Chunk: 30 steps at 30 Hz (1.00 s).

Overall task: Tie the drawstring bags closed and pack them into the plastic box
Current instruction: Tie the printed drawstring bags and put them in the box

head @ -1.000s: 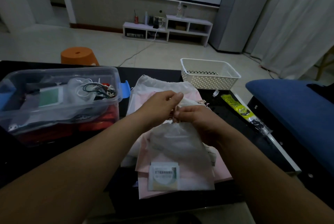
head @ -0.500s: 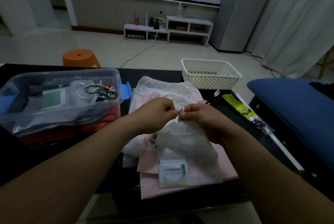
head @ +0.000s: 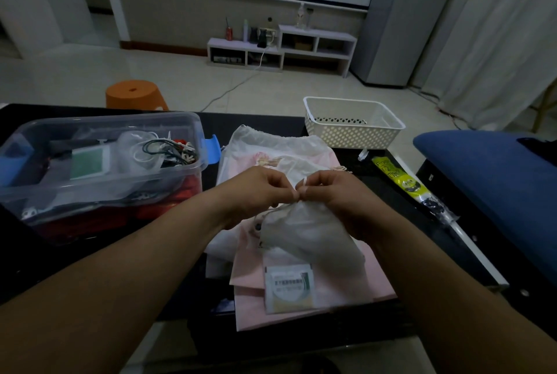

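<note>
- Head view: left hand, fingers curled in, thumb and forefinger pinching a thin white drawstring cord at the gathered neck of a small translucent grey-white fabric drawstring bag.
- Right hand, fingers likewise curled, pinching the same cord, fingertips close against those of the left hand; a small loop of cord standing up just above the pinch.
- Bag body hanging below and between both hands, lower end resting on a stack of flat pale pink fabric bags under the wrists.
- Small square white-and-yellow labelled sachet below the right hand, at the bag's lower end; inside it or beneath it, cannot tell.
- Larger white fabric drawstring bag lying flat just beyond both hands.
- Clear rectangular plastic box with a blue latch, well to the left of the left hand, holding cables and red items.
- White perforated plastic basket beyond the right hand; long yellow-green plastic packet to the right of that hand.
- Everything on a glossy black table.
</note>
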Available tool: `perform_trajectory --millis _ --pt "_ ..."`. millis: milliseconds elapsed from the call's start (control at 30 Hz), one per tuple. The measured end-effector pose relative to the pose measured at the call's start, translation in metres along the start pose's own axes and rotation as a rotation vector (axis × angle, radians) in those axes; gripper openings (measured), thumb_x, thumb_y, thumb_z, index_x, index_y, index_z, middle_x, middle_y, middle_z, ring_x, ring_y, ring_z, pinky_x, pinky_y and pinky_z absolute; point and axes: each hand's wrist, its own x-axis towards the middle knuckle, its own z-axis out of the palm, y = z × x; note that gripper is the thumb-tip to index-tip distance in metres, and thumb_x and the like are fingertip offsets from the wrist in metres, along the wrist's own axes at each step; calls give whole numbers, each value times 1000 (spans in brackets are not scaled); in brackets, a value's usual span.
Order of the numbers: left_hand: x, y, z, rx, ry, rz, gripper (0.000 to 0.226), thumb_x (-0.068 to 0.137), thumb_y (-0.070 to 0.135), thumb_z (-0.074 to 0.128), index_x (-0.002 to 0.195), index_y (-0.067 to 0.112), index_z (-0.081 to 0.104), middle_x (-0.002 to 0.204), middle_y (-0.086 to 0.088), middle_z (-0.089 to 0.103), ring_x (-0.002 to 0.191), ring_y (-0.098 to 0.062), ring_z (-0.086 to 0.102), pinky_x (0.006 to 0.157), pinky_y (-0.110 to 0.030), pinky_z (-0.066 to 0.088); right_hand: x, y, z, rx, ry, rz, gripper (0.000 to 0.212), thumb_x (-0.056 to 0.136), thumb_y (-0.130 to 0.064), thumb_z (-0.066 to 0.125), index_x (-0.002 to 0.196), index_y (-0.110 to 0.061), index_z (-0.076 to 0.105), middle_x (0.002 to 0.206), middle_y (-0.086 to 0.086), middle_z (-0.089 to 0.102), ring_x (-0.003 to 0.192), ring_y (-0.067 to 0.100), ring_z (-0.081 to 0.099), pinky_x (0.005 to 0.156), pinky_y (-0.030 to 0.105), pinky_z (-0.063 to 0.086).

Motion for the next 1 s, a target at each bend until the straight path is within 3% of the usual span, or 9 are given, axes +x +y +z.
perform_trajectory --millis 200,367,433,567,667,833,1000 --pt "4 -5 -1 -20 -3 3 12 93 23 75 87 15 81 100 -16 74 85 -19 60 81 -33 52 0 2 -1 29 -25 9 9 87 -3 74 82 -9 74 92 8 77 83 24 69 81 41 56" --pt "4 -8 1 -31 5 102 12 92 16 76 95 5 78 101 -14 75 96 -30 70 95 -39 57 0 2 -2 47 -33 7 11 88 -2 73 81 -11 74 91 8 77 82 23 71 78 38 56" --pt "3 -10 1 -46 -16 126 10 92 16 76 97 7 76 99 -10 76 98 -26 72 97 -43 59 -1 3 -3 68 -39 13 13 88 -1 73 80 -11 74 92 11 76 82 24 70 78 38 56" --pt "6 -17 3 -20 -16 184 6 93 22 77 96 18 74 90 2 73 89 -14 68 92 -41 59 0 4 -3 87 -45 16 13 90 -1 71 82 -11 72 89 12 74 81 25 69 76 38 57" --pt "8 -22 6 -70 -33 196 10 95 25 75 104 21 76 94 5 76 93 -12 70 92 -35 59 0 4 -3 107 -34 12 9 91 -1 71 86 -9 71 88 15 72 80 27 68 74 36 57" --pt "8 -23 12 -29 54 176 19 96 30 74 89 13 76 78 3 71 75 -9 60 77 -33 51 2 8 1 54 50 -65 4 90 -2 73 94 -1 75 93 14 76 86 24 71 83 38 60" --pt "7 -22 12 -128 45 131 31 94 34 74 90 2 73 78 -2 68 76 -15 59 76 -35 50 3 8 3 10 83 -130 11 90 -2 73 99 3 74 97 18 76 88 24 70 95 47 57"
